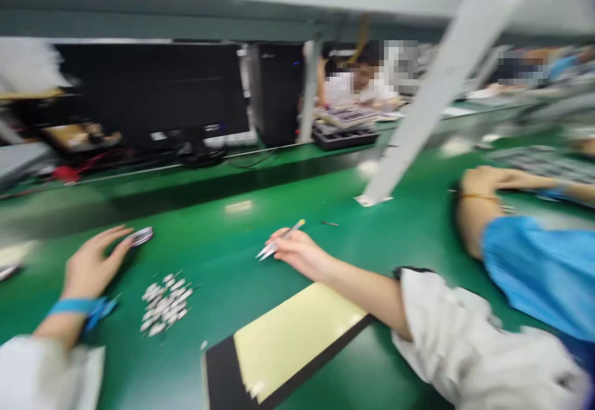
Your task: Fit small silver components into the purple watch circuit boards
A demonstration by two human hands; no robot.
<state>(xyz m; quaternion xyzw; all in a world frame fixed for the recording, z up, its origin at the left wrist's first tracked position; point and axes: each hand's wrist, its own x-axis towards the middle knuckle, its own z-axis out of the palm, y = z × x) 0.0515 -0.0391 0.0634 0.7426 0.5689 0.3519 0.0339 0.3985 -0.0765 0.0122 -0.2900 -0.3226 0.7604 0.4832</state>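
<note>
Holding tweezers (279, 244) in right hand (300, 254), tips low over green desk (232, 255); left hand (90, 266) well apart, fingers on small dark oval part (142, 236), grip unclear. Loose silver parts (163, 303) lie between hands, near yellow sheet (292, 339).

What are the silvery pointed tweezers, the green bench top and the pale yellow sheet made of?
The silvery pointed tweezers look like polished metal, probably steel, because their tips shine. The green bench top looks like smooth rubber or plastic matting, with a soft glossy sheen. The pale yellow sheet looks like matte paper or thin card, though blur makes that uncertain.
</note>
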